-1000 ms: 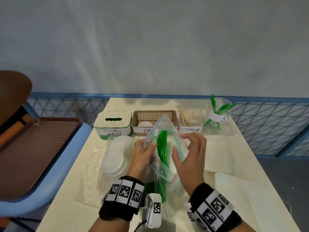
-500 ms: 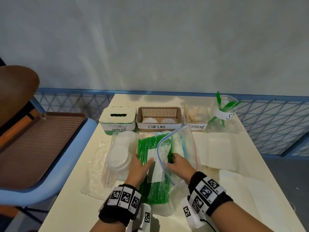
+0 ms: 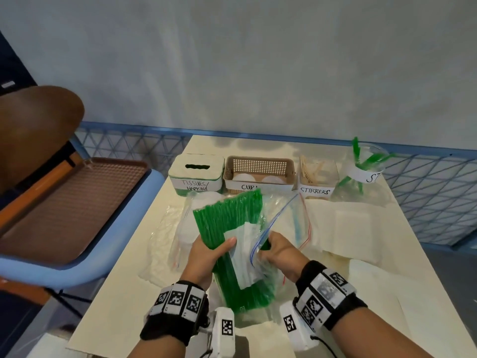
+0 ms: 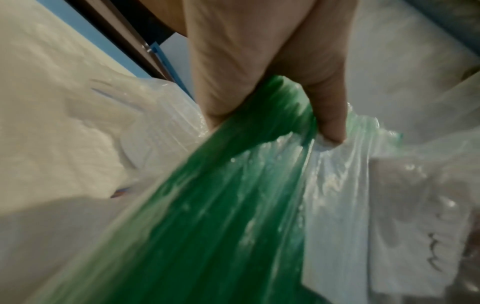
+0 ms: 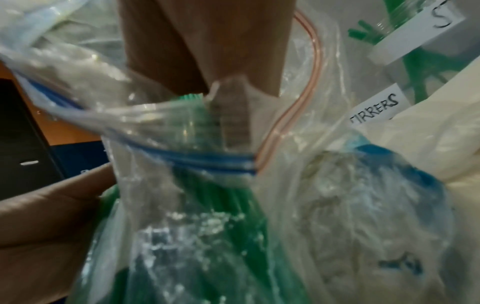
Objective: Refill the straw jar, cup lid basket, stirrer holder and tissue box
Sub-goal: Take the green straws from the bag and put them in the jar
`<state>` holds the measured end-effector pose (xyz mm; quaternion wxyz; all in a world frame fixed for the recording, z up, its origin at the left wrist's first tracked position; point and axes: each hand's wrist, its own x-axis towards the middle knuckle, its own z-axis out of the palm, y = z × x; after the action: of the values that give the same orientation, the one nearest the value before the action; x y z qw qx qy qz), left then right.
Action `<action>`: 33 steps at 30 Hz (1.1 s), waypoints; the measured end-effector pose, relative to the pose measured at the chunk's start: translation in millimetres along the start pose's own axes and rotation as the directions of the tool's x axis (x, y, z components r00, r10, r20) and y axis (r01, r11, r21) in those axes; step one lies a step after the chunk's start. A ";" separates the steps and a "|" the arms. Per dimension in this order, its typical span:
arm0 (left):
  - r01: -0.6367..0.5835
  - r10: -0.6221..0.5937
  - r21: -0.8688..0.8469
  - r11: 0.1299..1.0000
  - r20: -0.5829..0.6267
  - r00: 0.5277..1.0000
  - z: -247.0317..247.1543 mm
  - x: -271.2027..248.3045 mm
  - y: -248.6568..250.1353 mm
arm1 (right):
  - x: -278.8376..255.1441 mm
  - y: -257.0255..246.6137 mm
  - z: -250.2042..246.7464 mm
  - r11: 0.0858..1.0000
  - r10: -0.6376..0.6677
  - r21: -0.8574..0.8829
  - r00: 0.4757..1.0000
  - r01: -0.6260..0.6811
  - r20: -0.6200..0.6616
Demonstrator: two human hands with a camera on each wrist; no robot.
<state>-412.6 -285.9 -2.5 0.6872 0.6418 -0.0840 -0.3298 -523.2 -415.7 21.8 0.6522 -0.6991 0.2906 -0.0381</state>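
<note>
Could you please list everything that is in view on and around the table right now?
Pack of straws: one, green, half out of the zip bag.
Zip bag: one, clear, centre.
Tissue box: one, white, back left.
Cup lid basket: one, beige, beside it.
Stirrer holder: one, clear, next right.
Straw jar: one, clear, back right.
Table: one, cream.
Tray: one, brown, left.
Left hand: grips the pack.
Right hand: holds the bag.

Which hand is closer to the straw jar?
Right. The right hand, holding the zip bag, sits below-left of the straw jar; the left hand, gripping the straw pack, is farther left.
</note>
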 end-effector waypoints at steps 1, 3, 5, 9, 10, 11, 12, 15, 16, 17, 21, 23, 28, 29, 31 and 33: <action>0.001 -0.001 -0.018 1.000 -0.004 1.000 -2.1 -2.0 -1.4 | 0.8 -0.2 3.5 1.000 0.003 -0.024 1.000 -0.003 0.015; 0.012 -0.014 -0.079 0.997 -0.017 1.000 -5.1 -6.0 -4.5 | 3.5 -1.1 8.2 1.000 0.009 -0.022 1.000 -0.008 0.005; 0.026 -0.034 -0.151 0.988 -0.051 0.998 -6.9 -9.7 -9.3 | 5.6 -2.8 9.4 1.000 0.013 0.014 1.000 -0.013 -0.005; 0.045 -0.067 -0.211 0.976 -0.102 0.993 -10.5 -19.4 -22.6 | 4.7 -2.1 5.6 0.999 0.031 0.010 0.994 -0.032 0.103; 0.021 -0.042 -0.152 0.988 -0.133 0.990 -12.5 -21.2 -24.2 | 3.0 -3.0 3.2 0.999 0.032 0.002 0.990 -0.032 0.138; -0.021 0.013 -0.043 0.999 -0.177 0.984 -14.7 -23.0 -23.3 | 1.3 -4.2 0.8 0.999 0.035 -0.012 0.985 -0.033 0.167; -0.072 0.093 0.101 0.992 -0.216 0.972 -17.9 -24.4 -19.7 | 0.1 -4.8 -2.3 0.999 0.036 -0.034 0.981 -0.030 0.190; -0.310 0.432 0.536 0.785 -0.116 0.894 -29.7 -23.8 -3.1 | -0.9 -5.7 -6.0 0.993 0.040 -0.120 0.968 -0.010 0.247; -0.370 0.489 0.640 0.674 -0.010 0.872 -32.5 -22.0 4.1 | -0.6 -5.3 -5.1 0.991 0.041 -0.130 0.967 -0.008 0.252; -0.405 0.480 0.697 0.592 0.098 0.872 -32.6 -20.2 11.2 | 0.1 -5.6 -4.2 0.990 0.047 -0.141 0.966 -0.010 0.256; -0.359 0.288 0.581 0.730 0.215 0.933 -21.2 -16.2 23.0 | 5.3 -3.6 -6.0 0.992 0.058 -0.122 0.959 -0.025 0.277; -0.387 0.312 0.549 0.741 0.229 0.922 -13.7 -17.0 20.3 | 6.3 -5.2 -7.3 0.993 0.074 -0.107 0.961 -0.047 0.267; -0.367 0.313 0.541 0.757 0.193 0.930 -15.1 -4.7 6.7 | 10.3 -7.7 -20.6 0.994 0.081 -0.084 0.970 -0.063 0.229; -0.341 0.295 0.553 0.760 0.174 0.940 -18.1 -1.4 4.1 | 9.8 -8.6 -24.9 0.996 0.080 -0.057 0.971 -0.068 0.226; -0.322 0.258 0.575 0.753 0.192 0.947 -17.4 0.5 4.7 | 10.5 -10.8 -29.4 0.997 0.075 -0.047 0.971 -0.067 0.227; -0.340 0.232 0.564 0.752 0.256 0.938 -7.7 0.0 9.5 | 13.4 -8.5 -29.3 0.997 0.058 -0.063 0.975 -0.046 0.213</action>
<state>-405.2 -279.9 5.2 0.4806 0.7749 -0.3398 -0.2303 -521.7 -448.0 29.6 0.6601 -0.7098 0.2378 0.0629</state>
